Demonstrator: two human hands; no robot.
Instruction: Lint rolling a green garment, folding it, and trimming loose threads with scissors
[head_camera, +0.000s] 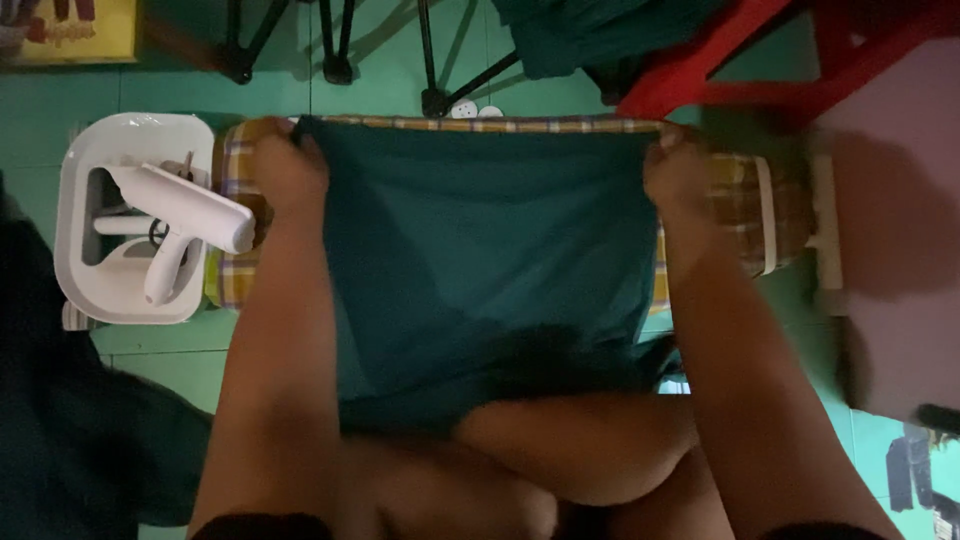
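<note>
Knees: the person's bare legs fill the bottom of the view, nearest the camera, and the near edge of the cloth drapes over them.

Cloth: a dark green fabric is spread over a low padded board with a yellow checked cover; its far edge runs straight between the two hands, and its lower part falls into shadow towards the knees.

Left hand: the left hand is closed on the far left corner of the cloth, fingers curled over the edge, knuckles towards the camera.

Right hand: the right hand is closed in the same way on the far right corner, level with the other.

Cloth and hands: the fabric hangs from both grips, its top corners inside the fists, the rest lying below and between the forearms.

Doing the step well: in my judgement, equal pull from both hands keeps the far edge straight and parallel to the board's far rim; a slack side would let a crease run diagonally. The corners look best held close to the edge so that the fabric lies flat without bunching.

Left of the board: a white handheld steamer rests in a white tray, just beside the left hand but apart from it.

Floor: green tiles show around the board; a red plastic stool and black stand legs lie beyond.
</note>
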